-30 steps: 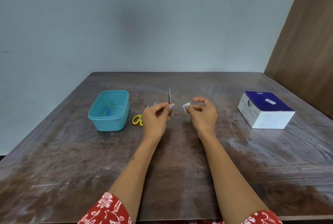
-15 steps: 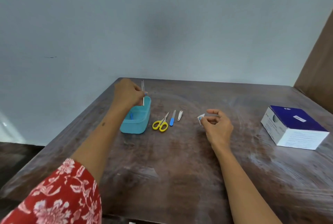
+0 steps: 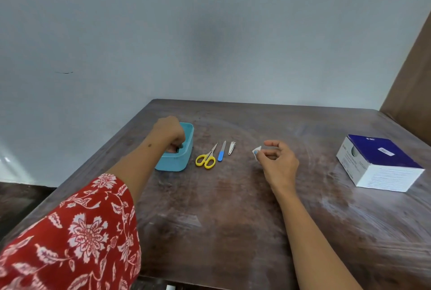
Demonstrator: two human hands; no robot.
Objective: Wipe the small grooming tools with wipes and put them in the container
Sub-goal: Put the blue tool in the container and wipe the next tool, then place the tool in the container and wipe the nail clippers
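Left hand [image 3: 168, 131] has dropped into the teal container [image 3: 184, 159]; fingers curled, tweezers now hidden, grasp indeterminate. At 3 o'clock, right hand [image 3: 278, 161] pinches the wipe [image 3: 256, 151].

Left hand [image 3: 168, 129] dipped into teal container [image 3: 184, 161], right hand [image 3: 278, 161] pinching wipe [image 3: 256, 151], scissors [image 3: 206, 158], file [image 3: 221, 154], clippers [image 3: 231, 148] on bench [image 3: 233, 208]

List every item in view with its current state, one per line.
container: open, no lid, left hand inside
left hand: dipped into container, fingers hidden
right hand: pinching wipe
wipe: folded, held above table
scissors: closed, lying flat
nail file: lying flat
nail clipper: closed, lying flat
box: closed
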